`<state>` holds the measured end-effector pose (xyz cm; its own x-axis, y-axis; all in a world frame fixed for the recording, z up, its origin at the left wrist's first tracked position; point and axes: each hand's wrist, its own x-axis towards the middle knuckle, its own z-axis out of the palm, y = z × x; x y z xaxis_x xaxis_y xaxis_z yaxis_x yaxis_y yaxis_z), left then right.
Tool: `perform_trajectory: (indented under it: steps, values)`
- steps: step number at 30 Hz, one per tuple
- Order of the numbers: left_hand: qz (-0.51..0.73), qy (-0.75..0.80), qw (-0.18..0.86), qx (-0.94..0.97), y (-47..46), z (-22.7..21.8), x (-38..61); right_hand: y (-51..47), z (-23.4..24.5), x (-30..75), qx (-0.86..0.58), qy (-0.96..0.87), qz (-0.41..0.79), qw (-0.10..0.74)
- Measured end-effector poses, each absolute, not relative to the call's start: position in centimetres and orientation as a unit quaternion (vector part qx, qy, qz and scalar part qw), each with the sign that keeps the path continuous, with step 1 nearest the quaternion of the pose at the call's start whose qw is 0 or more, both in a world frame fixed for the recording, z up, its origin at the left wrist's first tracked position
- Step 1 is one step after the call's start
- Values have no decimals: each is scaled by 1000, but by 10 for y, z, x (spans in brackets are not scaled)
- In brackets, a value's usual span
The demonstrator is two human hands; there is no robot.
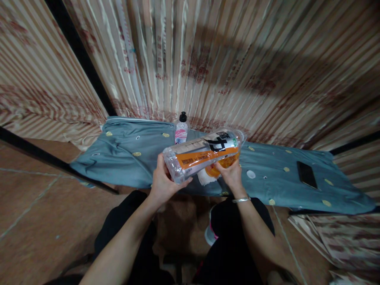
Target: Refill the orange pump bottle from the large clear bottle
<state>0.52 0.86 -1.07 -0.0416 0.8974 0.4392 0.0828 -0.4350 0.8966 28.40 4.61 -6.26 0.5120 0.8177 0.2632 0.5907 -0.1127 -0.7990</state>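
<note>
Forearms (pixel 121 241) near, left hand (pixel 164 180) clamps tilted bottle (pixel 202 152), right hand (pixel 233 176) amber container (pixel 227 160); this two-handed step likely needs steadiness next.

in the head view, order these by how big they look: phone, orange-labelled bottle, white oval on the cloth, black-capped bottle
1. orange-labelled bottle
2. phone and black-capped bottle: too alike to rank, the bottle's base being hidden
3. white oval

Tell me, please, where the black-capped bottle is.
In the head view, the black-capped bottle stands slightly left of centre on the cloth, near the curtain, beyond the large labelled bottle.
</note>
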Motion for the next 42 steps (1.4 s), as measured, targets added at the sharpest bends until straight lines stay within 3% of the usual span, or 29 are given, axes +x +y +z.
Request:
perform_trajectory:
  steps: [17, 42]
  values:
    - [587, 419, 294, 627, 10, -16, 2, 45, -60, 283, -738, -479, 128, 457]
    - [591, 410, 337, 608, 8, -13, 3, 46, -63, 284, -728, -482, 118, 473]
